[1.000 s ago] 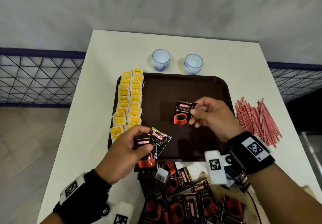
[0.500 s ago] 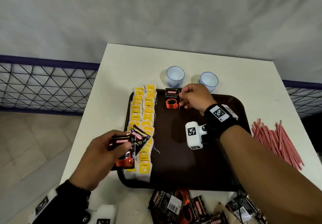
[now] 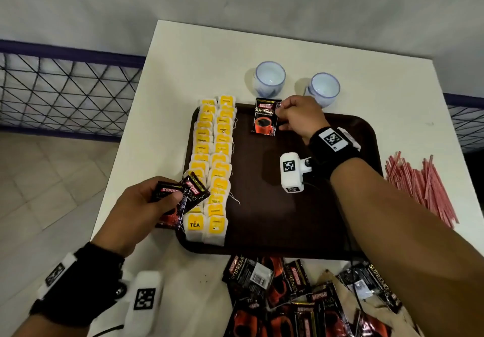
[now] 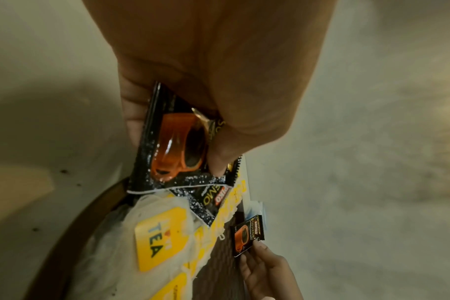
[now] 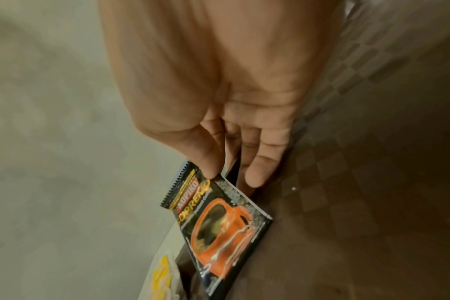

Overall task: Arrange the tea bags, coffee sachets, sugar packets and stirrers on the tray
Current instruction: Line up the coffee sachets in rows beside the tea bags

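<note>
A dark brown tray (image 3: 301,218) lies on the white table. Two rows of yellow-tagged tea bags (image 3: 213,158) fill its left side. My right hand (image 3: 293,116) pinches the top right corner of one black coffee sachet (image 3: 265,120) (image 5: 219,223) at the tray's far edge, beside the tea bags. My left hand (image 3: 146,205) (image 4: 213,121) grips two coffee sachets (image 3: 180,200) (image 4: 172,146) above the near end of the tea-bag rows. Red stirrers (image 3: 421,187) lie in a heap on the table right of the tray.
Two small white-and-blue cups (image 3: 269,78) (image 3: 324,89) stand just behind the tray. A pile of loose coffee sachets (image 3: 296,297) covers the table in front of the tray. A blue railing with black netting (image 3: 65,93) runs left of the table.
My right hand has carried its sachet from the middle of the tray to the far edge next to the tea bags. My left hand keeps its two sachets near the tray's left front.
</note>
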Motion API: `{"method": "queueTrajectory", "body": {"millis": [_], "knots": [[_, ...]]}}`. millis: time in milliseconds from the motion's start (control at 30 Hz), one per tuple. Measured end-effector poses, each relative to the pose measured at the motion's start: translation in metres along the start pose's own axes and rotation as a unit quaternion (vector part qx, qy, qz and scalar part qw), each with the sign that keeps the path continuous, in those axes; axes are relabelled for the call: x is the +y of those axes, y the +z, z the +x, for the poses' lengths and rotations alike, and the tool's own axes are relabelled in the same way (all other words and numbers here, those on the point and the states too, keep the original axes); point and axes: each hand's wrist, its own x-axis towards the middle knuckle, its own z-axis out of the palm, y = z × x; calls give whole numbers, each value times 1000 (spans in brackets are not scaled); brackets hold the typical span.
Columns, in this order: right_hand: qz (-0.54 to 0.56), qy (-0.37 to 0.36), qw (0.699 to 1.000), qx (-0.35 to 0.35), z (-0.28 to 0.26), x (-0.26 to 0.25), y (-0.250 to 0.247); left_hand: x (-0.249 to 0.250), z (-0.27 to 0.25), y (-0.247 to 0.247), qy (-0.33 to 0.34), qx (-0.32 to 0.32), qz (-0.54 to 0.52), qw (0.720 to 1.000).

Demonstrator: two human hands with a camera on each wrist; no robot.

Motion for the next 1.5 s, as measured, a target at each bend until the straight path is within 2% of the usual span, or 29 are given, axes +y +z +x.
{"method": "queueTrajectory", "body": {"millis": [300,600,800,1067,1500], "knots": [[5,-13,1000,-21,-17,6,9,-13,-22,-9,-20,11,-11,1000],[-52,-91,995,-3,-28,-4,22,-18,-31,-10,-24,7,1,1000],[-24,-60,998,-3,-19,-26,40,-17,-27,-13,-16,6,16,1000],[-8,-22,1000,-9,-7,-24,57,-17,-26,-15,-20,3,10,1000],[-21,-5,1000,11,-2,-26,51,-16,-26,-14,-21,-7,1,1000]]}}
